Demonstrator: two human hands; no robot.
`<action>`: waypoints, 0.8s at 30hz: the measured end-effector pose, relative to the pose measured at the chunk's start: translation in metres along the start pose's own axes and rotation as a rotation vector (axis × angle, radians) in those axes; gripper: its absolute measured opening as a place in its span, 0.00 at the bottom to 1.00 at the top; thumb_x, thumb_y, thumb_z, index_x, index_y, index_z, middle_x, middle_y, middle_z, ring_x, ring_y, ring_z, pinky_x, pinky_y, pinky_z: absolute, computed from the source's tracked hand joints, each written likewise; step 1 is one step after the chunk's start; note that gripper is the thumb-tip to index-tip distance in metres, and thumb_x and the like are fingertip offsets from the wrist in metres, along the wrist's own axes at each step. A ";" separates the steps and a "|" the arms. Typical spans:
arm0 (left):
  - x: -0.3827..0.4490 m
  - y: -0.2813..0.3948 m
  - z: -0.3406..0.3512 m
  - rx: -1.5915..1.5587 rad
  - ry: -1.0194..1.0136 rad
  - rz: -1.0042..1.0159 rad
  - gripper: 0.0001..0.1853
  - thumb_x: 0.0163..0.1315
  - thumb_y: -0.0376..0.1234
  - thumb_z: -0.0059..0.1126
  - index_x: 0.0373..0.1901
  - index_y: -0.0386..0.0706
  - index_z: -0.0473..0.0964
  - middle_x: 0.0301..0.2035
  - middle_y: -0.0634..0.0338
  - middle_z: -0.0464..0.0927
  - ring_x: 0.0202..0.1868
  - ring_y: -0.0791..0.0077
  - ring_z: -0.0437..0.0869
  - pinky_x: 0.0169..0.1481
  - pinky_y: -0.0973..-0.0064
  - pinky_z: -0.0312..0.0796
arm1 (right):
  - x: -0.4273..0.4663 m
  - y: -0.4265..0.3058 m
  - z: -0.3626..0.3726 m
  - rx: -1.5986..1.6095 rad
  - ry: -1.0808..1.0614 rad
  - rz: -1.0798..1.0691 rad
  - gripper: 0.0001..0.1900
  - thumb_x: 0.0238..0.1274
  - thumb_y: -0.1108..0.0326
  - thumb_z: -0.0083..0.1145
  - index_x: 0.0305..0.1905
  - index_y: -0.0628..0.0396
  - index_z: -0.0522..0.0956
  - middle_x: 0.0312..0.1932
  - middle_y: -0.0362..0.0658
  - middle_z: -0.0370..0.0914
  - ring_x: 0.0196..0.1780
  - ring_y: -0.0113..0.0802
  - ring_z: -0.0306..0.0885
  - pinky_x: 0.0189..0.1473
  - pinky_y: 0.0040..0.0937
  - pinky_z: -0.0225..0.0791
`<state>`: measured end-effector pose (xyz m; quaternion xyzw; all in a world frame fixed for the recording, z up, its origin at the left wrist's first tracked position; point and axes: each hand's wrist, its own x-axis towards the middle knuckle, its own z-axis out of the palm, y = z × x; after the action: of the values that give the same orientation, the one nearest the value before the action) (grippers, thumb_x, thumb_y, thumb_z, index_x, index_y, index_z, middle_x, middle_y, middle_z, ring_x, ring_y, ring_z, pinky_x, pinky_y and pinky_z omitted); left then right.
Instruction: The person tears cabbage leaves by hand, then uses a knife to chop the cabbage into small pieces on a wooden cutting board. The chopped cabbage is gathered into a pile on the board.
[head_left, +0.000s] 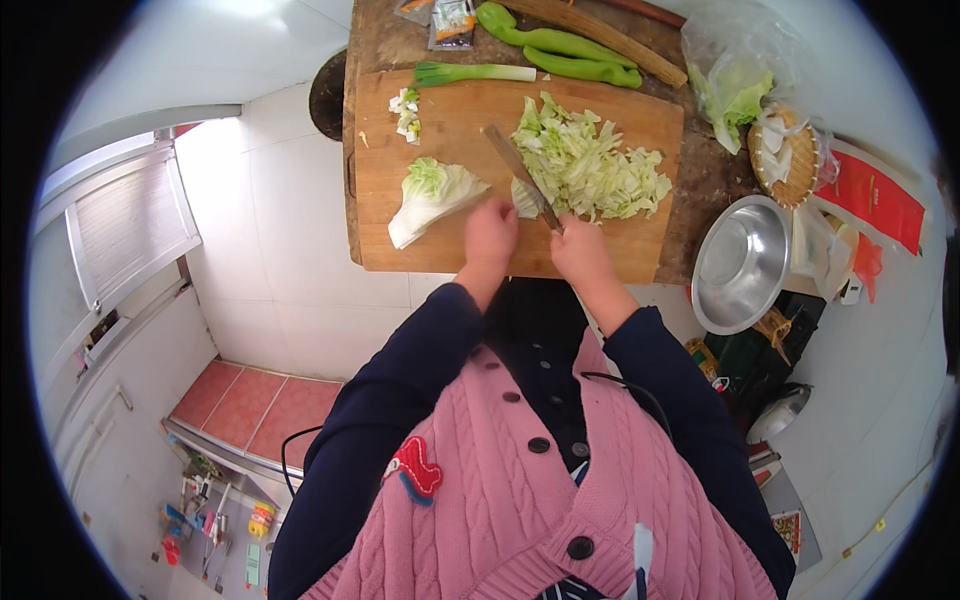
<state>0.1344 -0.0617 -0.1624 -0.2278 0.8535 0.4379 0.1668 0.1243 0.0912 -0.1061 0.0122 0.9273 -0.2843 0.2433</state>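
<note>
My right hand (583, 249) grips the handle of a kitchen knife (517, 163), whose blade slants away to the upper left. Left of the blade lies a small piece of cabbage (523, 199). My left hand (490, 234) has curled fingers close beside this piece; whether they hold it is hidden. A larger cabbage wedge (431, 202) rests on the wooden cutting board (465, 259), to the left of that hand. Right of the knife spreads a heap of chopped cabbage (592, 165).
A scallion (480, 72) and chopped scallion pieces (406, 116) lie on the board. Behind are green peppers (577, 56), a wooden stick (607, 37) and a seasoning packet (452, 24). Rightward stand a metal bowl (742, 262), a wicker basket (786, 156) and a plastic bag with leaves (739, 82).
</note>
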 end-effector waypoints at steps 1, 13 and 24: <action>-0.004 0.005 -0.007 -0.016 -0.055 -0.046 0.09 0.60 0.35 0.62 0.35 0.37 0.80 0.27 0.52 0.82 0.30 0.61 0.84 0.38 0.65 0.76 | -0.002 0.002 -0.002 -0.032 -0.037 0.006 0.10 0.58 0.69 0.54 0.40 0.65 0.79 0.31 0.62 0.80 0.40 0.61 0.79 0.43 0.53 0.73; 0.003 -0.036 -0.116 0.428 0.225 0.306 0.43 0.47 0.36 0.71 0.69 0.46 0.65 0.58 0.44 0.73 0.59 0.44 0.74 0.63 0.55 0.68 | 0.004 0.000 0.020 -0.009 -0.006 0.089 0.08 0.60 0.70 0.52 0.40 0.62 0.78 0.33 0.61 0.80 0.41 0.60 0.79 0.44 0.53 0.72; -0.018 -0.021 -0.067 0.132 0.103 0.465 0.41 0.47 0.36 0.75 0.65 0.42 0.68 0.55 0.44 0.73 0.54 0.43 0.77 0.59 0.56 0.72 | -0.007 -0.012 -0.023 -0.044 -0.057 -0.021 0.07 0.58 0.71 0.51 0.36 0.63 0.78 0.29 0.62 0.79 0.38 0.62 0.79 0.41 0.54 0.72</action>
<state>0.1553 -0.1229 -0.1299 -0.0361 0.9172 0.3954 0.0323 0.1179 0.0945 -0.0803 -0.0109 0.9260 -0.2666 0.2669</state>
